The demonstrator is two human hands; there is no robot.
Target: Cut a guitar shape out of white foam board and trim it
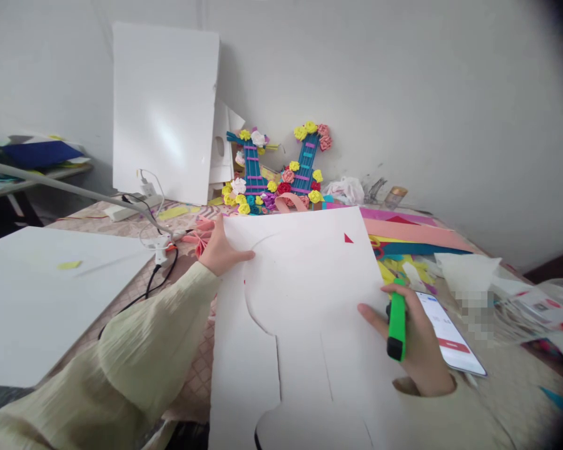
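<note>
A white foam board stretches in front of me, its far edge lifted toward my left hand. It bears a curved, guitar-like outline; dark gaps along the left side and bottom look like cuts, and thinner lines run on the right. My left hand grips the board's far left corner, thumb on the face and fingers behind. At the right edge, my right hand holds a green utility knife with its black end downward; the blade cannot be made out. A small red paper triangle lies on the board.
A glue gun with its cable and a power strip lie left, beside another white board. Flower-decorated paper guitars lean on the wall. A lit phone, coloured paper strips and plastic bags lie right.
</note>
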